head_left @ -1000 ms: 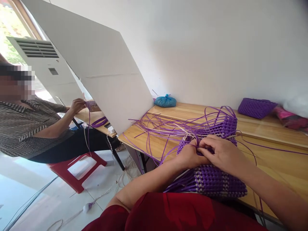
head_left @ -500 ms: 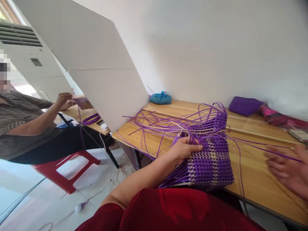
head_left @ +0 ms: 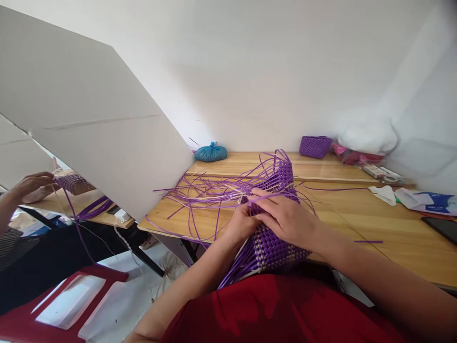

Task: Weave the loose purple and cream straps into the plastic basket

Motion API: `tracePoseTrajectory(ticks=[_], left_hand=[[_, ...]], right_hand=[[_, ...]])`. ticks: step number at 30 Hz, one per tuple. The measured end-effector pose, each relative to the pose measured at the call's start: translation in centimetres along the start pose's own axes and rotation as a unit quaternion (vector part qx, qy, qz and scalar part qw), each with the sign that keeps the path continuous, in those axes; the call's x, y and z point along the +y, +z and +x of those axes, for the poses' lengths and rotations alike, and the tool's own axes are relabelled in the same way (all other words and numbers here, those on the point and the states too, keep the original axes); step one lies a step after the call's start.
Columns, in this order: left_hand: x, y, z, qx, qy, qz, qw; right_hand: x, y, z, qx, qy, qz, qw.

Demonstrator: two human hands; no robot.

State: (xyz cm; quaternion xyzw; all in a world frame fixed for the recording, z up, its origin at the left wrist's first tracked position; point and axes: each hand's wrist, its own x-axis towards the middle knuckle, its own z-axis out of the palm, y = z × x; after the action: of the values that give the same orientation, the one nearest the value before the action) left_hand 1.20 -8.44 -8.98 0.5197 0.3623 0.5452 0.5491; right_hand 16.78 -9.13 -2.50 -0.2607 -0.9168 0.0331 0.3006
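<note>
A partly woven basket (head_left: 276, 250) in purple and cream plastic strips leans at the table's near edge, against my lap. Many loose purple strips (head_left: 200, 190) fan out from its upper edge to the left. My left hand (head_left: 243, 223) is closed on that edge, its thumb toward my right fingers. Over the weave lies my right hand (head_left: 287, 216), fingers together and pinching a purple strip close to the left thumb. The exact spot where the fingertips meet the strip is partly hidden by the hands.
A blue tied bag (head_left: 210, 152), a small purple basket (head_left: 315, 146) and a white bundle (head_left: 369, 136) stand along the wall. Right lie a dark phone (head_left: 441, 229) and a cut strip (head_left: 368, 241). Beyond a grey panel (head_left: 107, 138), a co-worker's hand (head_left: 34, 186) works near a red stool (head_left: 67, 305).
My right hand has come in from the far right, where it was pulling a purple strip, to the basket's edge beside my left hand. The view has turned rightward.
</note>
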Motion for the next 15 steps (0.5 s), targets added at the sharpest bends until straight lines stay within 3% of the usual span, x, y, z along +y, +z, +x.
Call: tracePoseTrajectory(ticks=[6,9,12,15], left_hand=[[0.4,0.0,-0.5,-0.015,0.001,-0.016,1.000],[1.0,0.3,-0.9,-0.018,-0.050,-0.061,0.997],[1.1,0.6,-1.1,0.020,-0.082,-0.089,0.992],[0.6,0.6,-1.0,0.059,-0.062,-0.056,0.995]], right_hand=[[0.6,1.1,1.7,0.037,0.062,-0.060,0.996],[1.4,0.1,1.7,0.062,0.165,-0.064,0.982],[3.2,-0.9,1.5,0.031,0.253,-0.106,0.961],[4.3,-0.8,1.5,-0.001,0.253,-0.161,0.954]])
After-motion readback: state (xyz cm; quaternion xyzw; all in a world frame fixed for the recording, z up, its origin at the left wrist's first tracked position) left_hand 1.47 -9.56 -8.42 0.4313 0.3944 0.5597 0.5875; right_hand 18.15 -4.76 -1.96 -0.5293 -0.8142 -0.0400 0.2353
